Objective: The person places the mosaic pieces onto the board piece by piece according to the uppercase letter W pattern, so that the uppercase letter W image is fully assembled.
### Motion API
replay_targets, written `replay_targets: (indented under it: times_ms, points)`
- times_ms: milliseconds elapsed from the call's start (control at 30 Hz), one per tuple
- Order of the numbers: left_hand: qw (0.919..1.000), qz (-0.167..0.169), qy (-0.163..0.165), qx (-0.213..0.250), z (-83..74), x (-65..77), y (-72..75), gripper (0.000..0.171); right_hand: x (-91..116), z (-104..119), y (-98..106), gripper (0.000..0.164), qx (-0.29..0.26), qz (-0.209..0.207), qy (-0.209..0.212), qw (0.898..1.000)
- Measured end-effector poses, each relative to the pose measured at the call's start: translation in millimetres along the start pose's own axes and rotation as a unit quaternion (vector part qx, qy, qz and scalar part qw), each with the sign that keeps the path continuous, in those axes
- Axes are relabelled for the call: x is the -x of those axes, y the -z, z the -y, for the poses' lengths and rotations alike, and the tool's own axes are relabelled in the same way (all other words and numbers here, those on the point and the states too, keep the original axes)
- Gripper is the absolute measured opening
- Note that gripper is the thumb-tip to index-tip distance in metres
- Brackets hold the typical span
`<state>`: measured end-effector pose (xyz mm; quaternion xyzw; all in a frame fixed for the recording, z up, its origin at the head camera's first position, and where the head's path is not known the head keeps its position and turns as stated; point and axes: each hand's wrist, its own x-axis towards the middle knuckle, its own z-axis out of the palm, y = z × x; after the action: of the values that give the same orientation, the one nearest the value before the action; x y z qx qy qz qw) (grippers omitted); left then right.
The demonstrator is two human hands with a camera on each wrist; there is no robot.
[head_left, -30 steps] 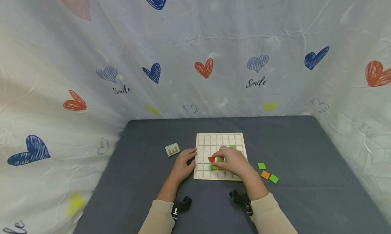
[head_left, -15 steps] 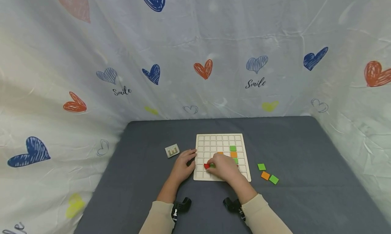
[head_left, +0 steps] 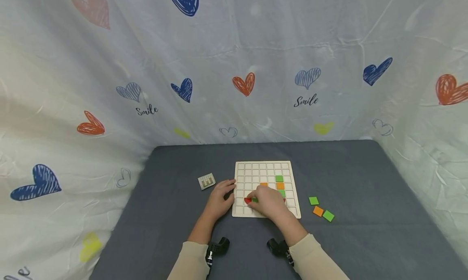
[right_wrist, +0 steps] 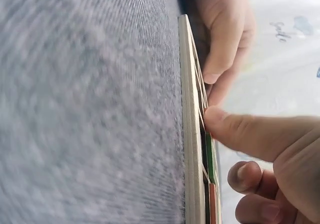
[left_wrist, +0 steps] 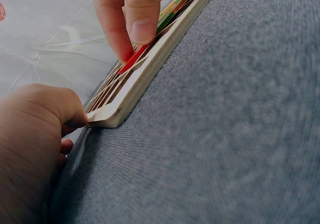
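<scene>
A pale wooden grid board (head_left: 248, 172) lies on the dark table. My right hand (head_left: 271, 201) pinches a red tile (head_left: 247, 200) between thumb and index finger, low in a cell near the board's left side; the left wrist view shows the red tile (left_wrist: 132, 61) at the grid strips beneath the fingertips. Beside it sits a green tile (head_left: 254, 200), partly under the hand. My left hand (head_left: 219, 199) rests at the board's left edge, with thumb and fingertips against it. Further right on the board are a green tile (head_left: 279, 178) and an orange tile (head_left: 280, 185).
A small card with a printed grid (head_left: 206, 181) lies left of the board. To the board's right on the table (head_left: 351, 182) are a loose green tile (head_left: 313, 200), an orange tile (head_left: 318, 211) and another green tile (head_left: 328, 215). A heart-printed curtain (head_left: 274, 117) hangs behind.
My right hand has moved left and toward me with the red tile, from above the middle of the board down to a left-side cell. The left hand has stayed at the edge.
</scene>
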<state>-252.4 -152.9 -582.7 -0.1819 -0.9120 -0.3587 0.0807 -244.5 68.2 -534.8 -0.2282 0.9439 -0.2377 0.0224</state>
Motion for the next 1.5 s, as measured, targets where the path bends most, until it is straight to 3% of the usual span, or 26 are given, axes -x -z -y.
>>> replay_targets:
  times_ms: [300,567,733,1100,1300,1500]
  points:
    - [0.9999,-0.006,-0.011,-0.002,0.5,-0.6,0.4,0.037,0.0,-1.6,-1.7,0.017,-0.016,0.009,-0.025,1.000]
    - [1.0000,-0.006,-0.007,-0.002,1.7,0.0,-1.3,0.037,4.1,-4.5,1.7,0.021,0.005,0.016,0.006,1.000]
    - [1.0000,-0.004,0.000,0.003,0.5,0.2,-0.5,0.037,8.3,-14.5,13.4,0.028,-0.038,0.009,-0.005,0.999]
    - [1.0000,-0.001,0.004,0.002,0.7,-0.6,-1.6,0.037,35.0,-70.6,65.5,0.030,-0.178,-0.021,-0.058,0.982]
    - [1.0000,-0.006,-0.005,0.000,-0.2,0.5,-1.2,0.036,53.9,-108.7,85.7,0.034,-0.212,-0.029,-0.113,0.970]
    - [1.0000,0.000,0.010,0.002,-0.1,0.3,-1.7,0.037,76.1,-140.6,97.2,0.039,-0.230,-0.020,-0.147,0.962]
